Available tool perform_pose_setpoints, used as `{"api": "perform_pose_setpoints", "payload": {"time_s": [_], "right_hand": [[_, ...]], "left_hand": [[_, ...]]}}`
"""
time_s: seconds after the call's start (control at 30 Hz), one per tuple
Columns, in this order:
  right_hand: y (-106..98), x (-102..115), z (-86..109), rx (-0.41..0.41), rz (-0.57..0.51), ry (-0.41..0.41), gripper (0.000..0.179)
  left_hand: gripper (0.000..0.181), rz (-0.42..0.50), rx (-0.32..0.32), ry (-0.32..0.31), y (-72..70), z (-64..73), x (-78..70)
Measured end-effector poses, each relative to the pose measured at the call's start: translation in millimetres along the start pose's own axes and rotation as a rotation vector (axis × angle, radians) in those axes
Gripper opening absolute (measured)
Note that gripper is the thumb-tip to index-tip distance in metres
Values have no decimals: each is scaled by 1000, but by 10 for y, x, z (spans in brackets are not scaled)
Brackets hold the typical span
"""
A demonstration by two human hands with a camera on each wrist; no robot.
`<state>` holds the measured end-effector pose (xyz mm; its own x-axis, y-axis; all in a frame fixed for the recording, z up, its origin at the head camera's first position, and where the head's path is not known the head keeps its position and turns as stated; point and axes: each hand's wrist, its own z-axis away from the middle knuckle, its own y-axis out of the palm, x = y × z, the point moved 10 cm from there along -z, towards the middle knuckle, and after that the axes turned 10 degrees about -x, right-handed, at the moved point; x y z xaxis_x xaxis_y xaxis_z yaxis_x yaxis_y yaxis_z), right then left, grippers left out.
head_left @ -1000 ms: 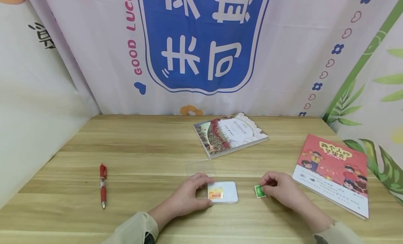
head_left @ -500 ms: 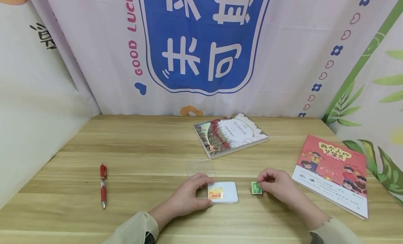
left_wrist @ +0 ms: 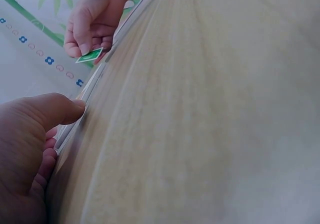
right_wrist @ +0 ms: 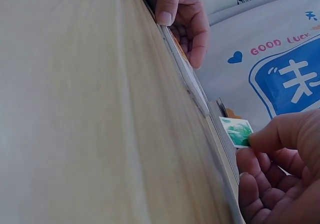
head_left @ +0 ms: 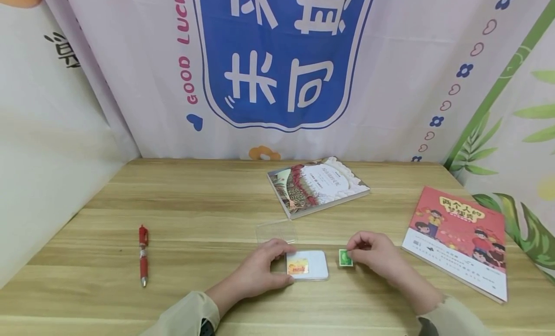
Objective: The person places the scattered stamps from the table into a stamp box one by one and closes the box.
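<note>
A small green postage stamp (head_left: 344, 258) with a white border is pinched between thumb and forefinger of my right hand (head_left: 381, 258), just right of a flat white case (head_left: 318, 265). In the right wrist view the stamp (right_wrist: 237, 132) is held up off the table. My left hand (head_left: 256, 271) holds the case by its left part, thumb on the near edge and fingers at the far edge. A yellow-and-orange stamp (head_left: 297, 266) lies on the left half of the case. Behind my left fingers a clear plastic sheet or lid (head_left: 273, 230) lies flat, partly hidden.
On the wooden table (head_left: 182, 196) a red pen (head_left: 143, 259) lies at the left. A book with a garden cover (head_left: 321, 186) lies at the back, and a red-and-white book (head_left: 459, 242) sits right of my right hand. A printed curtain (head_left: 390, 85) hangs behind.
My right hand has lifted the green stamp and carried it left, closer to the white case. My left hand and the case have stayed in place.
</note>
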<state>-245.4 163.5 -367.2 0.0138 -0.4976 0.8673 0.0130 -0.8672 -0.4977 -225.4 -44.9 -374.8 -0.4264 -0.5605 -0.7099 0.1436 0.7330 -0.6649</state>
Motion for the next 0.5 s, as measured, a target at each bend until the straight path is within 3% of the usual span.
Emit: {"api": "perform_pose_setpoints", "payload": {"time_s": [0.5], "right_hand": [[255,109,-19,86,-87,-15,14]], "left_hand": [[48,6,-9,2,-8,5,-15]]}}
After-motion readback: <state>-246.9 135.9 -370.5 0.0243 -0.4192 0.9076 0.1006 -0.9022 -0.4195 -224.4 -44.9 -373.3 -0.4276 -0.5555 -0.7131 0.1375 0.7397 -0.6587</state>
